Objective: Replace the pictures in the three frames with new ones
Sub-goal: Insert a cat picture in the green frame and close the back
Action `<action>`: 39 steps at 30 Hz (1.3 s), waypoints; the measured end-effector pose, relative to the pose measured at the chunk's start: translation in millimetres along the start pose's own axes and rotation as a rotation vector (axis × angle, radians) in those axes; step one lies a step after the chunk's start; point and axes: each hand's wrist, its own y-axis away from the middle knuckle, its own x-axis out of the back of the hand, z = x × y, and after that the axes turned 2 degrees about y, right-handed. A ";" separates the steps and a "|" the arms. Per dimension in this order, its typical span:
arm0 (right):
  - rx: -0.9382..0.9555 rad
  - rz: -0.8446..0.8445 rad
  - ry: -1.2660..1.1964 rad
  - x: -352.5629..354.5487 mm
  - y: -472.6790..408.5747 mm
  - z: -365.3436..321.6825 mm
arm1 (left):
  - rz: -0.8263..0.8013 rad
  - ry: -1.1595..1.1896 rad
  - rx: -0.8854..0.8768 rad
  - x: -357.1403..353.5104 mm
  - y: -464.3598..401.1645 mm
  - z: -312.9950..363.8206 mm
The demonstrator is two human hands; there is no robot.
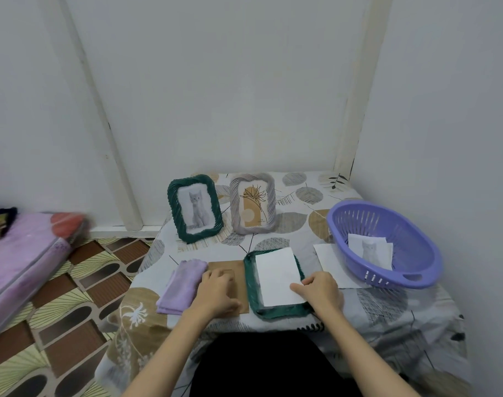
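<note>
Basket holding loose cat prints.
Right hand pinches white sheet in face-down green frame; left hand rests flat on brown backing board.

Two frames upright, green frame face-down, white picture on it

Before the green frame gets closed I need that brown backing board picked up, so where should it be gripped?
Take the brown backing board by its near edge, coming from the person's side. It lies flat, with the purple cloth against its left side and the face-down green frame along its right. The left hand already rests on it.
</note>
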 end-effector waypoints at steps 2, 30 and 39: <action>0.008 0.037 -0.060 2.7 -1.7 0.5 | 0.075 0.055 -0.033 -1.3 -0.1 6.4; 0.391 0.151 -0.025 154.9 -45.0 54.0 | -0.100 1.079 -0.010 -42.5 -77.0 151.9; 0.429 0.118 -0.075 136.4 -46.2 53.8 | -0.196 0.492 -0.191 -67.9 -90.8 179.9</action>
